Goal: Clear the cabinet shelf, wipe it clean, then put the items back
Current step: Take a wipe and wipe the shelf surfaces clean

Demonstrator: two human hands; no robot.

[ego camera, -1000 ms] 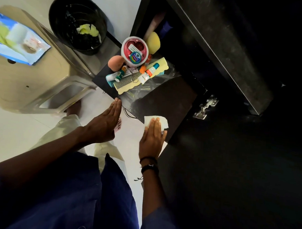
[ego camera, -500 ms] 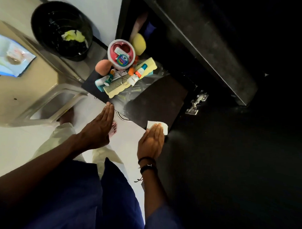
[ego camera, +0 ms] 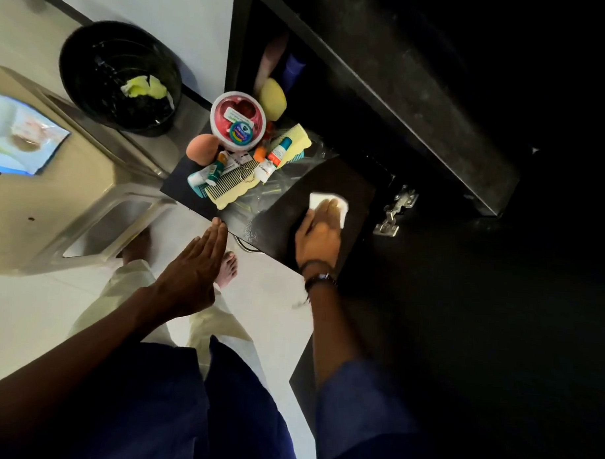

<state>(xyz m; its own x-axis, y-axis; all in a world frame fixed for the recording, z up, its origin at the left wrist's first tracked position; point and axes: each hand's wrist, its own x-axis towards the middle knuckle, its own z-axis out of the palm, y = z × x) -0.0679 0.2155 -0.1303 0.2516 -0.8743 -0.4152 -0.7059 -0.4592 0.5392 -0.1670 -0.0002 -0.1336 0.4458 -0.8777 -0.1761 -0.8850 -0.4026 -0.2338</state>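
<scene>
The black cabinet shelf [ego camera: 277, 228] juts toward me. My right hand [ego camera: 320, 233] lies flat with straight fingers on a white wipe [ego camera: 329, 201], pressing it onto the shelf's right half. My left hand [ego camera: 197, 267] is flat and holds nothing; its fingertips touch the shelf's front edge. At the shelf's left end sit a round red-lidded tub [ego camera: 238, 120], a yellow sponge [ego camera: 273, 99], a peach sponge [ego camera: 201, 149], a yellow comb [ego camera: 234, 189] and several small tubes [ego camera: 278, 153].
A black bin [ego camera: 119, 78] with crumpled yellow paper stands on the floor at the left. A beige stool [ego camera: 48, 200] carries a blue packet [ego camera: 21, 137]. A metal hinge [ego camera: 394, 213] sits at the shelf's right. My bare feet are below the shelf.
My right hand has pushed the wipe from the shelf's front edge deeper onto the shelf. My left hand stays at the front edge.
</scene>
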